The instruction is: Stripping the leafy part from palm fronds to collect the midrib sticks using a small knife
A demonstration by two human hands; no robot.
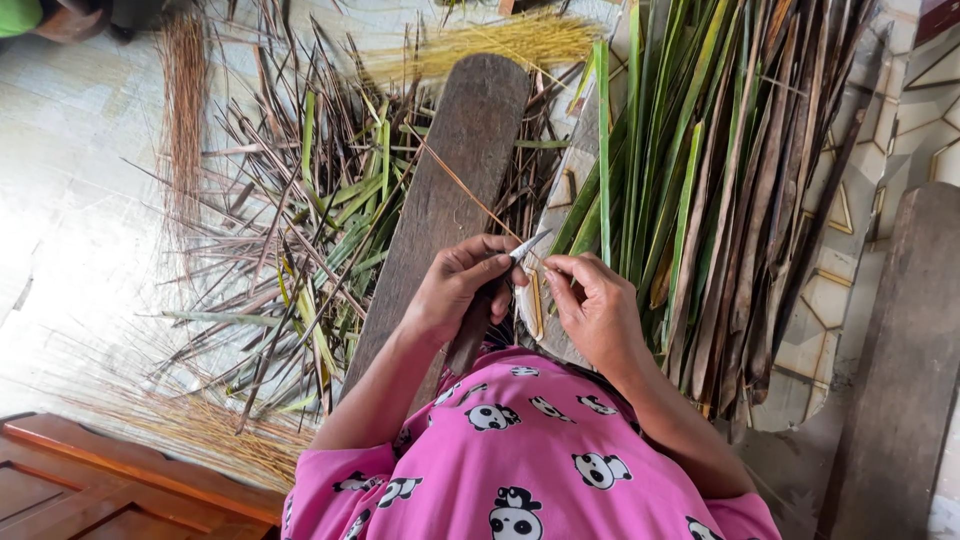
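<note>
Dry brown and green palm leaf strips lie everywhere here. The left hand [455, 290] is closed in a firm grip round the dark handle of a small knife [528, 245], its short pale blade pointing toward the right hand [595, 305]. The right hand's thumb and forefinger are pinched shut on a thin tan leaf rib [465, 190], which runs up and away to the left across a long weathered wooden plank [450, 190]. Blade and rib meet just between the two hands, close above the pink panda-print shirt [520, 450].

Room for moving is tight. A thick bundle of long leaves [720, 180] presses against the right hand's outer edge and reaches past the top of the frame. On the left a loose litter of stripped leaf scraps [300, 230] spreads over the pale floor [70, 220], which is barer toward the far left. A sheaf of fine ribs [185, 110] lies well apart there, and another yellow sheaf [500, 40] lies beyond the plank's far end.

The knife handle's lower end is hidden behind the left wrist. A dark board [905, 370] at the right and a reddish wooden panel [110, 480] at the lower left are both cut off. I cannot tell exactly where the blade touches the rib.
</note>
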